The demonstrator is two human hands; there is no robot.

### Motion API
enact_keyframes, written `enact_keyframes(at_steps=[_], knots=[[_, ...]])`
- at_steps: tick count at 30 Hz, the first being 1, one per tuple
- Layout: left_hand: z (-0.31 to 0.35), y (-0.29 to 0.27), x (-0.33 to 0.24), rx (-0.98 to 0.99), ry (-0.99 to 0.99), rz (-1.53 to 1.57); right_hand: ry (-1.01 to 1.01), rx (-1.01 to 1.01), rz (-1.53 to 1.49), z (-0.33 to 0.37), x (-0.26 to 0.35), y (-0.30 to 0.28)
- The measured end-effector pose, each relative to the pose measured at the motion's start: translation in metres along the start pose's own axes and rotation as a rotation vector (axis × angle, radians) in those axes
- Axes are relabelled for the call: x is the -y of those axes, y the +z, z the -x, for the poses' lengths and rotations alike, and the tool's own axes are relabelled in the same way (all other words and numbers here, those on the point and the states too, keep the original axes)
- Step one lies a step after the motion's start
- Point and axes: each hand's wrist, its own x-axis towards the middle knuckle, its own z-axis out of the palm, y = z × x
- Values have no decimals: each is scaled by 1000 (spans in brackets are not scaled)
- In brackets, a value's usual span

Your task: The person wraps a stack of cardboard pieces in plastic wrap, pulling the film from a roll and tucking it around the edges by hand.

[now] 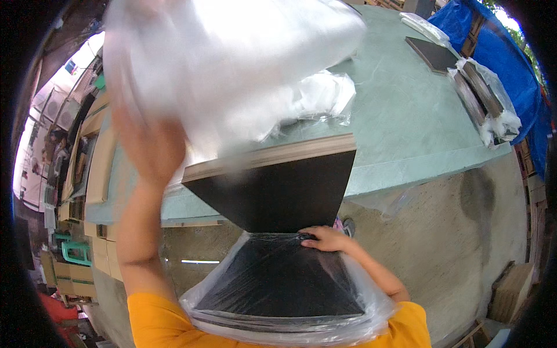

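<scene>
My left hand (154, 145) is raised over the table's left part, holding up a large clear plastic bag (232, 52). Both are smeared by motion, and the plastic hides my fingertips. Against my body leans a black panel (278, 278) inside a clear plastic cover. My right hand (325, 238) grips this panel's far upper edge, fingers curled over it. Just beyond it, a stack of dark panels (278, 191) with brown layered edges rests at the table's near edge. Crumpled clear plastic (325, 95) lies behind the stack.
The green table (394, 98) spreads ahead. At its right lie a dark panel (432, 55), plastic-wrapped panels (484, 98) and folded white plastic (426, 28), beside a blue tarp (505, 64). Cardboard boxes (75, 278) and a green stool (75, 252) stand left; stacked boards (510, 290) lower right.
</scene>
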Motion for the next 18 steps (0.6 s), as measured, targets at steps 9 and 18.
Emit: enact_keyframes(at_steps=[9,18], knots=[[145,35,82,814,-40,-197,-580,-333,193,37,183,-63],[150,13,132,-83,-476,812,-137,81,-1392,33,143,-97]])
